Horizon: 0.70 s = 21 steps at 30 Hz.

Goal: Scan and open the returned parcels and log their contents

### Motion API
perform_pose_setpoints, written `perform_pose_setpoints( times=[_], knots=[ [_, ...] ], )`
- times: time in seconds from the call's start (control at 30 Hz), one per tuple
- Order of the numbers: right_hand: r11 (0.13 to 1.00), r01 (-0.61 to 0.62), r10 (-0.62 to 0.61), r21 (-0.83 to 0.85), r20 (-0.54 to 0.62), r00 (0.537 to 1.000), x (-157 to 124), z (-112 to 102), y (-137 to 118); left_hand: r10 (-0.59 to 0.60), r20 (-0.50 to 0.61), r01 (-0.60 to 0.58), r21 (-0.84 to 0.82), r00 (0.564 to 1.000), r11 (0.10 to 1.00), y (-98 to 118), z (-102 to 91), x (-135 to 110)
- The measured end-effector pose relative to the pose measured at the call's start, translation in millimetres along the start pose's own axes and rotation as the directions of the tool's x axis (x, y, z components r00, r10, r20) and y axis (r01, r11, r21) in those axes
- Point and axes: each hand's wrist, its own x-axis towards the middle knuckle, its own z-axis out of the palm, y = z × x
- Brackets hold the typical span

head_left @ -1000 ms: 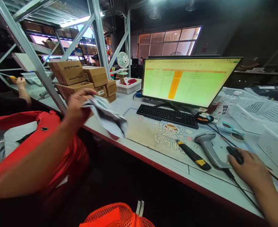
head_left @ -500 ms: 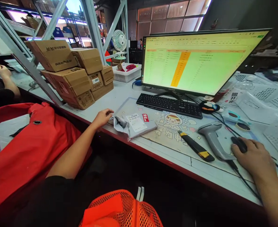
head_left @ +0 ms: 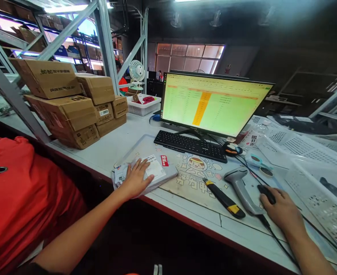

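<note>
My left hand [head_left: 136, 178] lies flat with fingers spread on a grey plastic mailer bag [head_left: 168, 172]. The bag bears a white printed label and a red sticker, and rests on the desk mat near the front edge. My right hand [head_left: 279, 204] is wrapped over a black computer mouse [head_left: 266, 194]. Left of the mouse lies a grey barcode scanner [head_left: 244, 191] with its cable running to the front. A black and yellow utility knife [head_left: 224, 198] sits between the scanner and the bag.
Behind the mat stand a black keyboard [head_left: 189, 146] and a lit monitor [head_left: 211, 103]. Cardboard boxes [head_left: 79, 109] are stacked at the left beside a metal frame. White perforated baskets [head_left: 317, 183] occupy the right. A red cloth [head_left: 28, 198] hangs at the lower left.
My left hand has moved from beside the mailer bag onto it, and the bag's crumpled end now lies flatter. My right hand stays on the mouse. The head view has tilted up.
</note>
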Motion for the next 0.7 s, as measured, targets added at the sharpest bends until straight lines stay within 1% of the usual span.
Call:
perform_pose_setpoints(
  times=[0.07,0.17,0.27,0.33,0.43,0.5,0.6,0.63,0.7],
  knots=[
    [1.000,-0.012,0.012,-0.001,0.013,1.000,-1.5,-1.9,-2.0,0.036,-0.011,-0.036,-0.010,0.999,0.999,-25.8,5.9,8.0],
    [0.999,-0.047,0.047,-0.013,0.003,0.999,-2.8,-4.1,-5.2,0.071,-0.038,-0.073,-0.044,0.997,0.996,-59.5,1.6,21.6],
    [0.999,-0.052,0.052,-0.010,0.019,0.998,-2.6,-4.7,-6.5,0.018,-0.085,-0.024,-0.070,0.996,0.997,-86.2,-7.8,42.3],
    [0.999,-0.050,0.050,-0.002,0.018,0.999,-2.3,-4.6,-6.7,-0.036,-0.109,0.029,-0.065,0.993,0.997,-98.2,-12.9,56.1],
    [0.999,-0.047,0.047,0.003,0.005,0.999,-2.6,-3.9,-6.7,-0.081,-0.121,0.081,-0.007,0.989,0.997,-103.1,-17.9,67.3],
    [0.999,-0.041,0.041,-0.003,0.016,0.999,-3.3,-3.7,-6.7,-0.111,-0.125,0.117,0.047,0.986,0.992,-98.2,-20.3,67.3],
    [0.999,-0.018,0.018,-0.028,0.020,1.000,-3.6,-6.6,-9.6,-0.158,-0.170,0.175,0.093,0.973,0.980,-86.8,-23.4,62.6],
    [0.999,0.007,-0.007,-0.048,0.002,1.000,-3.1,-9.2,-12.7,-0.160,-0.190,0.180,0.090,0.969,0.980,-83.5,-24.2,61.1],
    [0.991,0.105,-0.108,-0.085,-0.043,0.993,-1.5,-16.7,-23.9,-0.144,-0.223,0.161,0.057,0.964,0.985,-78.5,-25.0,59.0]
  ],
)
